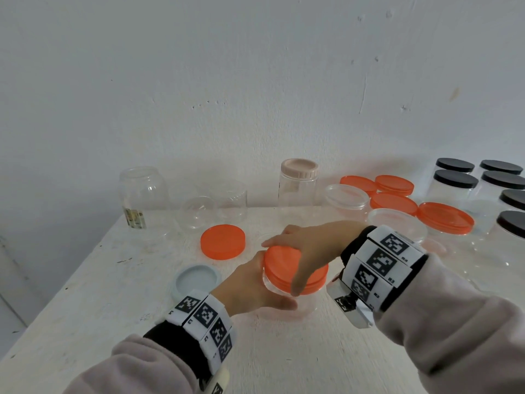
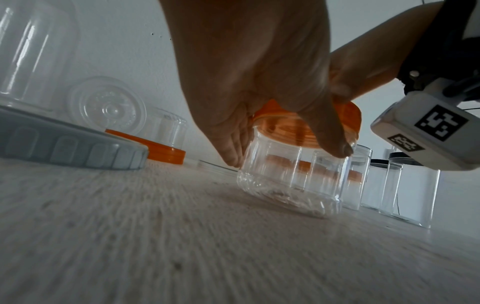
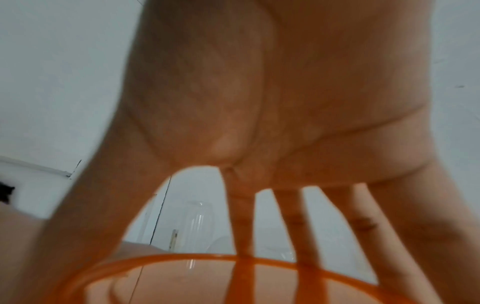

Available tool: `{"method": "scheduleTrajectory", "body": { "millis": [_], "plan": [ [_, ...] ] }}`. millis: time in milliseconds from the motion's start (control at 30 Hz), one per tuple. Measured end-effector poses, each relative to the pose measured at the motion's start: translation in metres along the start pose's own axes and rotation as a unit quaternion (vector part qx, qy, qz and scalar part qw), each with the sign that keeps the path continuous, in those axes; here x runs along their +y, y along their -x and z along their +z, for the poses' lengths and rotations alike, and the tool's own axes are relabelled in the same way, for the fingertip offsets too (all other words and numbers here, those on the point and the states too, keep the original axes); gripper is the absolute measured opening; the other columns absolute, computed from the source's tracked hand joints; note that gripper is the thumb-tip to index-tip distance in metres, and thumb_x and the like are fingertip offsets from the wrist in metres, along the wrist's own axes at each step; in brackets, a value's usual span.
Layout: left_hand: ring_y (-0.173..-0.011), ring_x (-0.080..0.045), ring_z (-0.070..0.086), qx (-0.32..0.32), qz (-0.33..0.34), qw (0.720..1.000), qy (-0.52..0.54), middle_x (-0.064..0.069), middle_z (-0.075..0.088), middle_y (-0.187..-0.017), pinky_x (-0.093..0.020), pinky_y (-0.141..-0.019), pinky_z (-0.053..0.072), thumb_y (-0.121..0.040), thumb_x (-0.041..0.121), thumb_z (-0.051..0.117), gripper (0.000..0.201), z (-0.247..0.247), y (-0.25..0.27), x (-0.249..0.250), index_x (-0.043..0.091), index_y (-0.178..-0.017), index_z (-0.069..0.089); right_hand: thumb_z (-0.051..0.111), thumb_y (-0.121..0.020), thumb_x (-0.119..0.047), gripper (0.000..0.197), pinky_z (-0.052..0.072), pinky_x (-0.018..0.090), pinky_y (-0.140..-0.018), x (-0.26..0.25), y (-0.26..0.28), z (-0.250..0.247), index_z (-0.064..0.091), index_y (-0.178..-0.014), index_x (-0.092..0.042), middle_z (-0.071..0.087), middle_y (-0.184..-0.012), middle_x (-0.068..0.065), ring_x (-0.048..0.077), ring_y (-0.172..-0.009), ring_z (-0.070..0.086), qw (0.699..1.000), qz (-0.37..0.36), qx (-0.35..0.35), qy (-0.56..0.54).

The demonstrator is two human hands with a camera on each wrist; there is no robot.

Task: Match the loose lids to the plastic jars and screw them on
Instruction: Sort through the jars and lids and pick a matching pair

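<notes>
While the left hand [image 1: 250, 288] grips the clear jar [image 2: 291, 181], the right hand [image 1: 306, 245] clasps its orange lid [image 1: 284, 264], screwing on; next likely the spare orange lid [image 1: 223, 241] at 10 o'clock.

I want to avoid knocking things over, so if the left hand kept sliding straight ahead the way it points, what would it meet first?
The left hand already grips the clear jar, so that comes first. Beyond the jar, the line seems to run toward the orange-lidded jars at the right; depth there is hard to judge.

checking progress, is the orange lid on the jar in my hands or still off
On. The orange lid sits over the mouth of the clear jar, right hand spread on it, left hand gripping the jar. How tight: cannot tell.
</notes>
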State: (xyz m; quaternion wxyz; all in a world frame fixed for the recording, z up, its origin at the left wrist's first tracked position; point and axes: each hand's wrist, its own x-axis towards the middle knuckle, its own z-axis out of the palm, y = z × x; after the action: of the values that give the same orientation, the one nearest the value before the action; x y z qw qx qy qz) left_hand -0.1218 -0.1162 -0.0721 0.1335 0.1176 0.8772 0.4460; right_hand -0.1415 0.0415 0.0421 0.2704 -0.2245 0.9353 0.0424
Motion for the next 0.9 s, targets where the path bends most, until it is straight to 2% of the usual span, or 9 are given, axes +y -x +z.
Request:
{"method": "scheduleTrajectory", "body": {
  "millis": [200, 300, 367, 433, 533, 633, 733, 800, 900],
  "plan": [
    [-0.109, -0.007, 0.052, 0.005, 0.006, 1.000, 0.005, 0.017, 0.053, -0.119, -0.015, -0.080, 0.040, -0.059, 0.044, 0.089, 0.104, 0.000, -0.001, -0.002, 0.028, -0.142, 0.029, 0.053, -0.065, -0.088, 0.098, 0.038, 0.026, -0.058, -0.001, -0.006, 0.012, 0.028, -0.145, -0.037, 0.040, -0.135, -0.002, 0.010, -0.067, 0.043, 0.995, 0.054, 0.073, -0.031],
    [-0.109, -0.006, 0.051, 0.004, 0.007, 1.000, 0.008, 0.018, 0.051, -0.120, -0.015, -0.082, 0.040, -0.059, 0.042, 0.089, 0.104, 0.000, -0.001, -0.002, 0.028, -0.142, 0.028, 0.054, -0.065, -0.087, 0.102, 0.046, 0.033, -0.077, 0.001, -0.004, 0.011, 0.021, -0.149, -0.039, 0.034, -0.143, -0.003, 0.016, -0.088, 0.054, 0.997, 0.050, 0.055, -0.021],
    [-0.112, -0.008, 0.049, 0.002, 0.004, 1.000, 0.006, 0.017, 0.048, -0.123, -0.019, -0.089, 0.039, -0.059, 0.043, 0.089, 0.108, 0.000, -0.001, -0.001, 0.028, -0.144, 0.024, 0.067, -0.067, -0.074, 0.099, 0.041, 0.042, -0.098, 0.004, -0.002, 0.009, 0.014, -0.147, -0.051, 0.026, -0.146, -0.010, 0.022, -0.124, 0.044, 0.999, 0.011, 0.027, -0.024],
    [-0.113, -0.008, 0.048, 0.001, 0.004, 1.000, 0.001, 0.016, 0.046, -0.124, -0.020, -0.092, 0.039, -0.059, 0.043, 0.089, 0.111, 0.000, -0.001, 0.000, 0.028, -0.146, 0.021, 0.073, -0.069, -0.064, 0.094, 0.040, 0.043, -0.101, 0.005, 0.000, 0.009, 0.016, -0.143, -0.058, 0.026, -0.142, -0.014, 0.020, -0.129, 0.036, 0.999, -0.013, 0.021, -0.031],
    [-0.113, -0.009, 0.050, 0.004, 0.002, 1.000, 0.002, 0.014, 0.049, -0.125, -0.021, -0.091, 0.040, -0.060, 0.043, 0.089, 0.108, 0.000, 0.000, 0.000, 0.027, -0.144, 0.024, 0.063, -0.068, -0.077, 0.091, 0.045, 0.035, -0.085, 0.003, -0.002, 0.013, 0.019, -0.144, -0.054, 0.031, -0.139, -0.010, 0.015, -0.097, 0.050, 0.998, 0.005, 0.048, -0.034],
    [-0.112, -0.009, 0.052, 0.005, 0.004, 1.000, 0.007, 0.015, 0.053, -0.123, -0.020, -0.088, 0.040, -0.060, 0.041, 0.089, 0.104, 0.000, 0.001, 0.001, 0.028, -0.142, 0.028, 0.050, -0.067, -0.088, 0.096, 0.038, 0.027, -0.062, -0.001, -0.005, 0.016, 0.021, -0.148, -0.043, 0.034, -0.139, -0.003, 0.008, -0.063, 0.043, 0.996, 0.045, 0.076, -0.024],
    [-0.119, -0.012, 0.050, 0.000, 0.002, 1.000, 0.011, 0.011, 0.051, -0.131, -0.029, -0.100, 0.043, -0.060, 0.040, 0.089, 0.105, 0.000, 0.002, 0.002, 0.028, -0.144, 0.026, 0.060, -0.065, -0.082, 0.102, 0.044, 0.037, -0.085, 0.001, -0.004, 0.012, 0.011, -0.148, -0.049, 0.026, -0.148, -0.004, 0.022, -0.104, 0.054, 0.998, 0.046, 0.039, -0.006],
    [-0.123, -0.014, 0.048, -0.002, -0.001, 1.000, 0.005, 0.009, 0.048, -0.137, -0.034, -0.106, 0.042, -0.061, 0.040, 0.089, 0.108, 0.000, 0.002, 0.003, 0.027, -0.145, 0.023, 0.072, -0.066, -0.068, 0.102, 0.040, 0.044, -0.099, 0.001, -0.001, 0.008, 0.008, -0.145, -0.057, 0.022, -0.148, -0.010, 0.025, -0.130, 0.036, 1.000, 0.013, 0.016, -0.006],
    [-0.123, -0.014, 0.048, -0.002, -0.001, 1.000, 0.003, 0.009, 0.048, -0.137, -0.033, -0.106, 0.042, -0.060, 0.041, 0.089, 0.110, 0.000, 0.001, 0.002, 0.028, -0.146, 0.022, 0.070, -0.070, -0.066, 0.093, 0.040, 0.044, -0.097, 0.001, -0.002, 0.009, 0.014, -0.143, -0.057, 0.027, -0.143, -0.011, 0.023, -0.128, 0.034, 1.000, -0.005, 0.029, -0.010]
  ]
}}
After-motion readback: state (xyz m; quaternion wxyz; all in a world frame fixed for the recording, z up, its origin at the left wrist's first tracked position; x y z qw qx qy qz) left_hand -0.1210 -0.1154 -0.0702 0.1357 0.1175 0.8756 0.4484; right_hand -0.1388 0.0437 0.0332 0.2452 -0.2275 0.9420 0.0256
